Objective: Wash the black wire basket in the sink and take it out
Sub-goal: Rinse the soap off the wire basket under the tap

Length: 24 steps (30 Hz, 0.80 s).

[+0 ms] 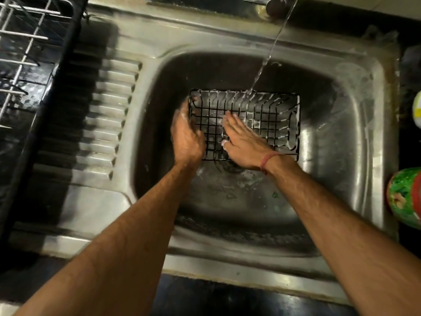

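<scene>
A black wire basket [268,117], streaked with white soap foam, sits in the steel sink [355,142] bowl. A thin stream of water [271,51] falls from the tap [273,2] onto the basket's far rim. My left hand [186,135] grips the basket's left wall, fingers curled over the rim. My right hand [243,142] lies flat inside the basket with fingers spread on its grid floor, foam on the fingertips; a red thread is tied around that wrist.
A ribbed drainboard [107,115] lies left of the bowl. A dish rack [25,49] with metal wires stands at far left on the dark counter. A green and red container [405,197] and a pale bottle [417,110] stand at the right edge.
</scene>
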### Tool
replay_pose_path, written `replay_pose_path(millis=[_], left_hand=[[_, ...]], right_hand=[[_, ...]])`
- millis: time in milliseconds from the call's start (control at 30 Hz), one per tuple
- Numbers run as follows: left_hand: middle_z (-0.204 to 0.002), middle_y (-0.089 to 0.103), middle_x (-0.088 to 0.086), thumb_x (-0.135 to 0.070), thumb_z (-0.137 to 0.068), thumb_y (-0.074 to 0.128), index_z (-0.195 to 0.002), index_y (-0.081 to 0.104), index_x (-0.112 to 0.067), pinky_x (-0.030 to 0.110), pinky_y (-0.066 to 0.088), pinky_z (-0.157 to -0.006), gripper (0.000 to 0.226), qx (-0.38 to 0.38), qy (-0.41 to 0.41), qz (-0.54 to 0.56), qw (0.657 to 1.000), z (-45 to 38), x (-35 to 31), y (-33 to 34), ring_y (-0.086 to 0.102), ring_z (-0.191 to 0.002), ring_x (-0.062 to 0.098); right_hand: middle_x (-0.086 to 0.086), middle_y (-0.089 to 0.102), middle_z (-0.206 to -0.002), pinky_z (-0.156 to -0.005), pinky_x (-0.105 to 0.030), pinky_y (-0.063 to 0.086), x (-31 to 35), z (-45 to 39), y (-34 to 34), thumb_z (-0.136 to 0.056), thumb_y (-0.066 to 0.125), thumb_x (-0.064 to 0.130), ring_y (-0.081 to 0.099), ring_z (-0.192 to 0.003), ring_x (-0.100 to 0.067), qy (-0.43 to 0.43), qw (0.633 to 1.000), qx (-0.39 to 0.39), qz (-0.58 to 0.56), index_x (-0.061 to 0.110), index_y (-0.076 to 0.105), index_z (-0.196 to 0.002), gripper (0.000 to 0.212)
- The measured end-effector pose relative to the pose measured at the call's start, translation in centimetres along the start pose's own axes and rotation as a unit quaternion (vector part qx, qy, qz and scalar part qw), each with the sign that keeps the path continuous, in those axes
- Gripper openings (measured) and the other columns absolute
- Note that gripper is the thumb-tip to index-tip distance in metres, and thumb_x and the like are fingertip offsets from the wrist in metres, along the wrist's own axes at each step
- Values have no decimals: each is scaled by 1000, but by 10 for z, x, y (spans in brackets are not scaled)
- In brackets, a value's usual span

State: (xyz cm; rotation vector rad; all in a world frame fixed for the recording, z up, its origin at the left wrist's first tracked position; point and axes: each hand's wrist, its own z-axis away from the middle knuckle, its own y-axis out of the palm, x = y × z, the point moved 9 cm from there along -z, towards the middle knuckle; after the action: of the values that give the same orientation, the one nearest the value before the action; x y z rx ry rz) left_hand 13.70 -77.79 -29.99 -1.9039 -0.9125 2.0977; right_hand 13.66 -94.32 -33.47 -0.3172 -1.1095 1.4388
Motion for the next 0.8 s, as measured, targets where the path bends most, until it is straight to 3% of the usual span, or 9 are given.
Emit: replay_pose_path(millis=[100, 167, 300, 367, 433, 533, 600, 667, 800], left_hand=[[-142, 65, 19, -2, -82, 46, -150, 55, 0, 27, 37, -121, 69, -22, 16, 7, 1000, 4, -5, -4, 59, -136, 31], [-141, 66, 17, -2, -82, 47, -149, 56, -1, 30, 39, -121, 68, -24, 21, 7, 999, 2, -5, -3, 60, -135, 31], [-148, 63, 16, 0, -85, 47, -152, 54, -1, 38, 37, -127, 68, -39, 4, 4, 999, 4, 5, -9, 57, -141, 28], [-150, 63, 13, -1, -86, 44, -153, 54, -3, 45, 39, -125, 68, -46, -6, 11, 999, 6, 6, -14, 57, -143, 26], [-150, 63, 10, -1, -84, 42, -154, 54, -6, 43, 39, -126, 72, -50, -19, 13, 998, 8, 6, -17, 56, -143, 23], [-149, 63, 9, -17, -83, 34, -154, 55, -7, 37, 39, -126, 75, -49, -11, 9, 999, 10, -1, -18, 57, -141, 21], [-147, 65, 7, -24, -80, 31, -152, 56, -8, 37, 41, -124, 78, -55, -13, 14, 998, 10, -1, -19, 59, -138, 20], [-146, 65, 8, -21, -81, 32, -152, 56, -7, 41, 42, -123, 77, -62, -12, 11, 998, 10, 1, -21, 60, -138, 22], [-148, 64, 9, -17, -81, 31, -154, 54, -7, 45, 42, -123, 77, -65, -16, 2, 998, 9, 6, -20, 58, -140, 22]], right_hand=[[-3, -14, -175, -133, -39, -2, -8, 8, -11, -113, 25, 41, -13, -161, -16, 40, 997, -69, 10, 15, -4, -168, 68], [-7, -17, -174, -132, -38, -3, -10, 12, -13, -112, 25, 43, -13, -161, -20, 76, 994, -79, 8, 12, -6, -167, 70], [-8, -16, -175, -133, -42, -1, 3, 8, -9, -112, 24, 40, -13, -162, -19, -9, 998, -39, 44, 12, -6, -168, 69], [-9, -16, -175, -131, -38, -6, -10, 9, -21, -112, 25, 37, -12, -162, -20, 36, 997, -71, 19, 11, -5, -168, 68], [-12, -19, -173, -128, -35, -8, -20, 11, -28, -113, 25, 37, -15, -161, -23, 80, 993, -85, 18, 9, -6, -167, 68], [-8, -16, -174, -133, -42, -2, 0, 12, -17, -112, 25, 34, -13, -161, -19, -8, 999, -34, 42, 12, -6, -167, 67], [-7, -13, -175, -133, -43, 2, 2, 9, -22, -112, 27, 31, -10, -162, -19, 0, 998, -52, 25, 12, -4, -168, 66], [-10, -15, -174, -133, -42, 1, -1, 6, -29, -111, 28, 35, -11, -162, -21, 30, 996, -78, 12, 9, -4, -167, 69], [-7, -12, -175, -133, -45, 3, 2, 2, -29, -107, 23, 39, -10, -162, -18, -11, 997, -59, 39, 13, -2, -168, 70]])
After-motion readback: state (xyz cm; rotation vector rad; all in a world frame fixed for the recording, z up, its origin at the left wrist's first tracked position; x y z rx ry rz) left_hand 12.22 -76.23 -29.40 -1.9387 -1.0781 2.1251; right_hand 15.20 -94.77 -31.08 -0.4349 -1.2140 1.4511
